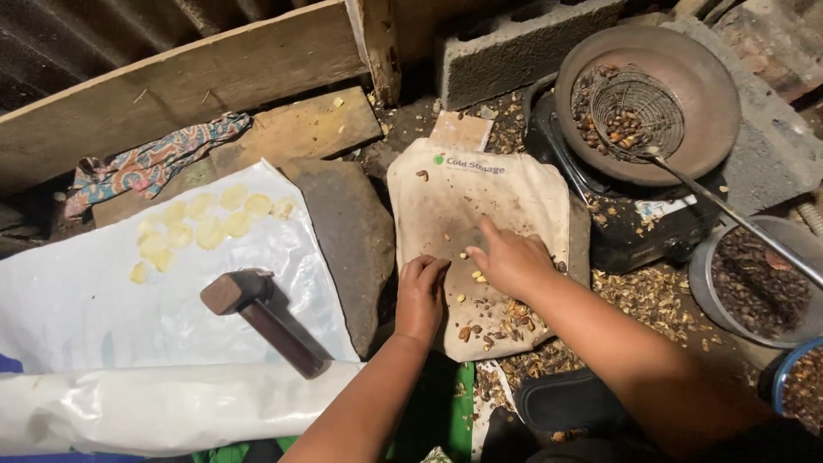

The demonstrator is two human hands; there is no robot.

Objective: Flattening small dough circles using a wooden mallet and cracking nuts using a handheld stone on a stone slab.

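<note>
1. At far left I see flat yellow discs (199, 225) on a white plastic sheet (103, 300), a wooden mallet (261, 315) beside them.
2. My left hand (420, 296) rests curled on the cloth bag (506, 193), holding nothing visible.
3. My right hand (512, 260) lies spread over scattered kernels (493, 321).
4. A wire skimmer (636, 111) sits in the pan (703, 60).

Two hands: left (420, 296), right (512, 261). One bag (506, 193), one hammer (261, 315), one pan (711, 94), one wire skimmer (636, 111), one patterned cloth (150, 163), about eleven yellow chips (201, 225).

Dirt floor (403, 129); cloth bag (480, 197), white sheet (103, 300) (plastic), stone slab (351, 240)
</note>
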